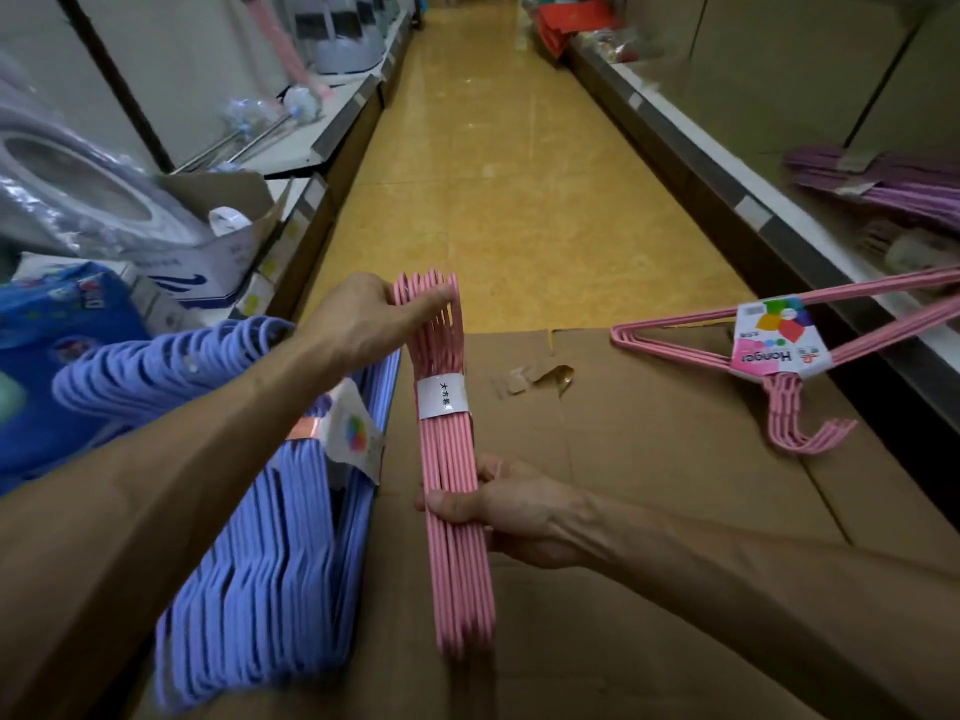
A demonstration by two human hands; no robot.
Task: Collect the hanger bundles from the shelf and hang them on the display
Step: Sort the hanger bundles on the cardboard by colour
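Head view: both hands grip slim pink hanger bundle [452,485], paper-banded.

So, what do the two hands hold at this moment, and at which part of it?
Both hold one pink hanger bundle. The left hand pinches its far end, beyond the white paper band. The right hand grips its middle, nearer than the band.

Dim, warm indoor light on my feed. Glare streaks on the glossy yellow floor [498,148] up the aisle. Strong wide-angle bending at the edges. Left shelf goods [93,200] and far aisle look soft; centre stays reasonably sharp.
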